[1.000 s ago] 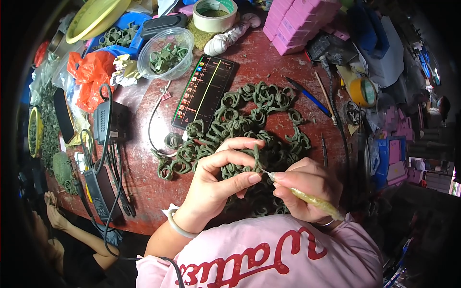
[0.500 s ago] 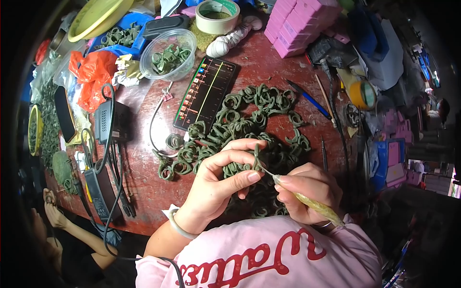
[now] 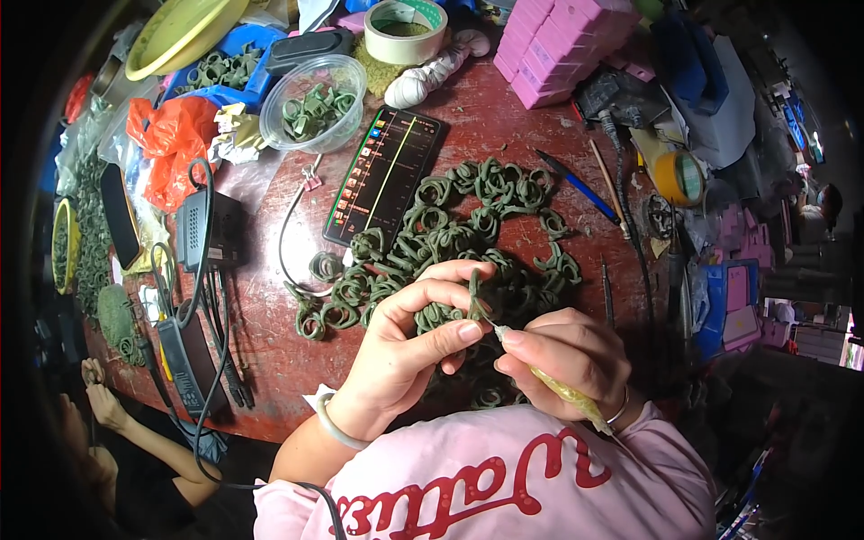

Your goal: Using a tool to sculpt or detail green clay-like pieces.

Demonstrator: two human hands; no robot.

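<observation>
My left hand point(image 3: 405, 342), with a pale bangle at the wrist, pinches a small dark green ring point(image 3: 476, 292) between thumb and fingers. In my right hand point(image 3: 576, 355) is a thin-tipped hand tool point(image 3: 565, 394) with a yellowish wrapped handle, held like a pen. Its fine tip meets the ring's lower part or lies just beside it; the exact contact is too small to tell. Under and beyond both hands spreads a loose heap of similar green rings point(image 3: 436, 234) on the worn red table point(image 3: 270, 360).
Beyond the heap lies a lit phone point(image 3: 385, 175). A clear tub point(image 3: 315, 103) of green pieces, a tape roll point(image 3: 407, 31) and pink blocks point(image 3: 553, 45) stand farther back. A blue pen point(image 3: 580, 187) lies right; a black power box point(image 3: 209, 225) with cables left. Another person's arm point(image 3: 153, 436) shows lower left.
My right hand and the tool have shifted left, closer to the ring. The ring has tipped slightly and moved a little left in my left hand, which otherwise stays in place.
</observation>
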